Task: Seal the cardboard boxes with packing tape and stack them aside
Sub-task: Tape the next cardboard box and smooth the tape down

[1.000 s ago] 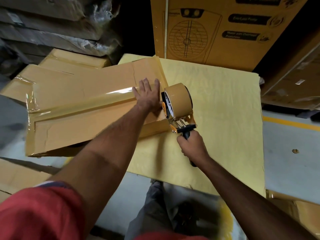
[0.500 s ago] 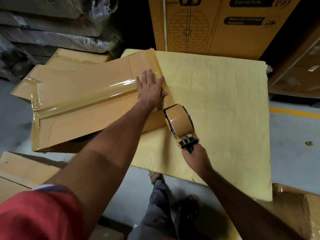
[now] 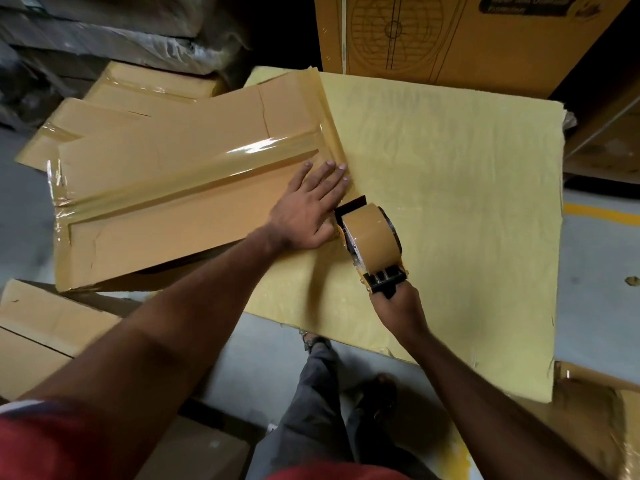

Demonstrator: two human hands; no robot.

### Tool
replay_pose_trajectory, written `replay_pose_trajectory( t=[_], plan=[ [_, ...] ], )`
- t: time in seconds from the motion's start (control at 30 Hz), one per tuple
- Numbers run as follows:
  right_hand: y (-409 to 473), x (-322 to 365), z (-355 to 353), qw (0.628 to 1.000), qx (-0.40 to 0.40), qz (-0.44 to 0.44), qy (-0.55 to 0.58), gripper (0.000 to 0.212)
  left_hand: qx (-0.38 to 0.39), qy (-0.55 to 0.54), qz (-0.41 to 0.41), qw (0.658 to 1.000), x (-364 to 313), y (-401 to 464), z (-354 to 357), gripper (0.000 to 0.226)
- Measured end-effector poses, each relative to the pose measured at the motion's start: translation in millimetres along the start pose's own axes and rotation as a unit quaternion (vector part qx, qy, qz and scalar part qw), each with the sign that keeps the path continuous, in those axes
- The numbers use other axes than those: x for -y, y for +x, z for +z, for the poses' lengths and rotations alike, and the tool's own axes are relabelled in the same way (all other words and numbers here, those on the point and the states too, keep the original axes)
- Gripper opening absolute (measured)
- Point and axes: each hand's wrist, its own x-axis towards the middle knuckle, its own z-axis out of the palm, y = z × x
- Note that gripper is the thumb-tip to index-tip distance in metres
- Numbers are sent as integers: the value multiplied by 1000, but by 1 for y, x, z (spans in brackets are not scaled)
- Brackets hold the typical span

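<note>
Warehouse floor, grey concrete, crowded with stacked cartons and a big yellow sheet (image 3: 450, 188) serving as the work surface. Lying across the left part of that sheet: a flat cardboard box (image 3: 166, 216), long and shallow, already carrying a glossy strip of tape (image 3: 194, 174) down its middle seam and more tape wrapped over its far left end. Pressing flat on the box's right end, just beside the edge: the left hand (image 3: 308, 209), fingers straight and spread, pinning the cardboard and smoothing tape down. Touching that hand on its right side: a tape dispenser (image 3: 372, 244) loaded with a brown roll, sitting on the yellow sheet at the box's near right corner. Wrapping around the dispenser's black handle: the right hand (image 3: 398, 306), fingers curled tight.

Likely finishing the tape run along the right end. Doing it well probably means keeping the flat hand firm, pulling the dispenser low and straight, then tilting the blade sharply for a clean cut without wrinkles.

Sitting further out: more taped flat boxes (image 3: 145, 95) behind, a tall printed carton (image 3: 450, 32) at the back, plain cartons (image 3: 38, 337) at lower left.
</note>
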Motion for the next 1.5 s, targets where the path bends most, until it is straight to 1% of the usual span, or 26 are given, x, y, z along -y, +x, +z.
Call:
replay_pose_trajectory(
  t=[0.1, 0.23, 0.37, 0.5, 0.73, 0.87, 1.0, 1.17, 1.27, 1.37, 1.47, 1.5],
  plan=[
    [18, 12, 5, 1000, 0, -3, 2, 16, 16, 10, -13, 1000, 16, 5, 1, 76],
    [29, 14, 8, 1000, -12, -16, -10, 23, 34, -5, 0, 999, 28, 13, 4, 70],
    [34, 5, 12, 999, -28, -23, -26, 23, 27, -23, 6, 999, 32, 14, 9, 67],
    [45, -1, 15, 998, -23, -28, -48, 27, 26, -29, 6, 999, 33, 16, 9, 66],
    [46, -18, 21, 998, 10, 24, -55, 37, 22, -37, 3, 999, 29, 16, 7, 65],
    [55, -17, 27, 998, 13, 41, -54, 36, 24, -38, 1, 999, 28, 16, 6, 65],
    [50, -10, 39, 999, -2, 36, -1, 32, 35, -39, -1, 999, 26, 16, 7, 66],
    [39, 2, 64, 990, -3, 99, 101, 17, 38, -55, -5, 998, 24, 17, 6, 68],
    [40, 5, 74, 982, 1, 119, 144, 15, 35, -60, -7, 998, 24, 16, 7, 70],
    [43, 10, 75, 974, 26, 134, 178, 16, 33, -74, -14, 997, 25, 17, 9, 71],
    [47, 13, 75, 957, 68, 156, 235, 20, 42, -84, -22, 995, 29, 17, 9, 71],
    [48, 12, 74, 954, 77, 169, 235, 20, 47, -83, -21, 995, 31, 17, 9, 71]
  ],
)
